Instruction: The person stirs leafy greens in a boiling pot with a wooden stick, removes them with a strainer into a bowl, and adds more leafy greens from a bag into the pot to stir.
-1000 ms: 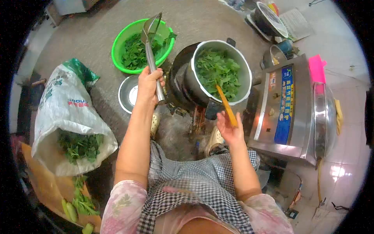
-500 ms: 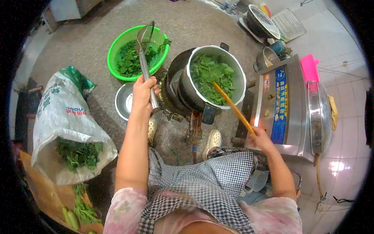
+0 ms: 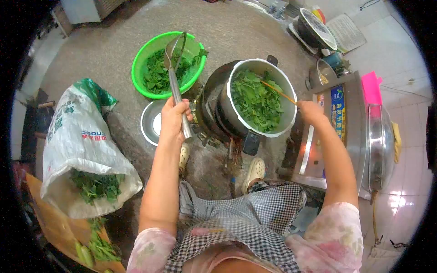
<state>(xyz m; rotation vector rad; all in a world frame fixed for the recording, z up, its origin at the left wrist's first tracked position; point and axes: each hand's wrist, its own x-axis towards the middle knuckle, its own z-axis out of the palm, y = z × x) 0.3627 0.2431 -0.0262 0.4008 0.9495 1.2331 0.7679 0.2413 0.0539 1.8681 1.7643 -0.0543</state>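
Observation:
My left hand (image 3: 175, 117) is closed around the steel handle of a long ladle (image 3: 173, 82), its head up over the near side of a green basin (image 3: 135, 73). Leafy greens (image 3: 159, 73) lie in that basin. Fingers wrapped, my right hand (image 3: 311, 112) grips long wooden chopsticks (image 3: 281, 93) at the right rim of a deep metal pot (image 3: 291, 119). The chopsticks' tips reach into the green leaves (image 3: 256, 102) filling the pot, which sits tilted toward me on a dark round stove (image 3: 210, 86). Below the basin is a metal bowl (image 3: 148, 123), partly behind my left hand.
On the left, a white woven sack (image 3: 77, 127) lies with its mouth toward me and greens inside. A board (image 3: 59, 227) with vegetables is beneath it. To the right stands a steel appliance (image 3: 314, 159) with a glass-like lid (image 3: 384, 150). Pans (image 3: 316, 29) sit behind it.
My right hand has moved up and forward to the pot's rim, and the chopsticks now point across the leaves at a flatter angle. My left hand still holds the ladle. The whole view has shifted slightly.

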